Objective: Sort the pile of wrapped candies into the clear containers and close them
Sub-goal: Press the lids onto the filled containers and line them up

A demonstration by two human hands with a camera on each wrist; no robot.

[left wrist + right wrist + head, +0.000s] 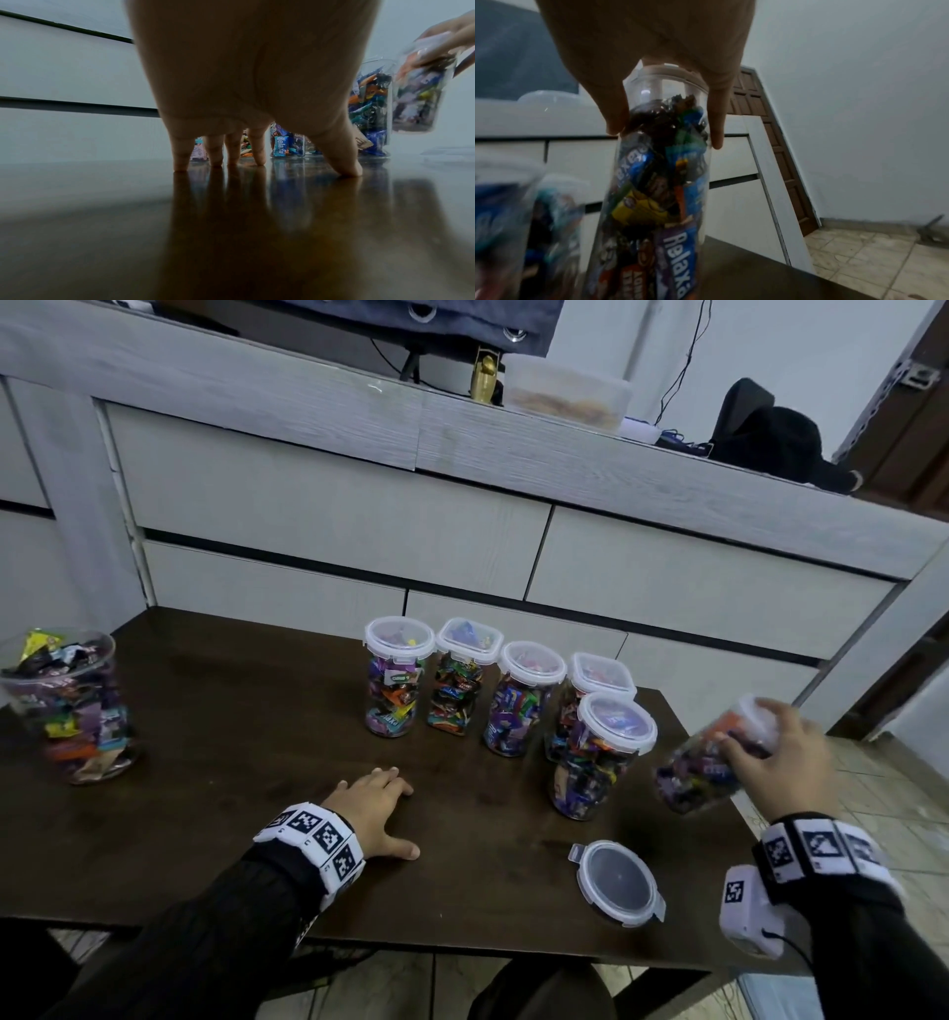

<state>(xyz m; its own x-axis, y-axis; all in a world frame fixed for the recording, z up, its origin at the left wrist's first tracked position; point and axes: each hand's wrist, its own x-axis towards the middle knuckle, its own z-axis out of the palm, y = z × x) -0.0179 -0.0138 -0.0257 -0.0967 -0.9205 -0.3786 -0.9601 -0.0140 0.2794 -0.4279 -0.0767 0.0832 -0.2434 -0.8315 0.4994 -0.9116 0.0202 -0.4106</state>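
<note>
While the left hand (375, 806) lies flat on the dark table (215, 762) with its fingers (214, 150) straight, spread and holding nothing, fingertips and thumb touching the wood, a loose round lid (619, 880) lies near the table's front edge off to the right. Just beyond that lid, at the table's right edge, the right hand (780, 757) holds a clear candy jar (711, 757) from above, its fingers (716, 113) and thumb curled down round the jar's upper wall; the jar is tilted, blurred and lifted off the table, and the wrist view shows its rim under the palm and wrapped candies (654, 203) packed inside. Beside it to the left stands a lidded round jar (598, 755), full of candies. Behind that, a row of four more lidded jars (462, 680) runs leftwards, two round and two square-topped, all filled with wrappers of mixed colours. Far off at the table's left end stands an open wide tub (72, 706), candies heaped to its rim. At the back rises a white cabinet (328, 505) with drawers, and on its top a frosted box (565, 397) and a black bag (770, 433)
</note>
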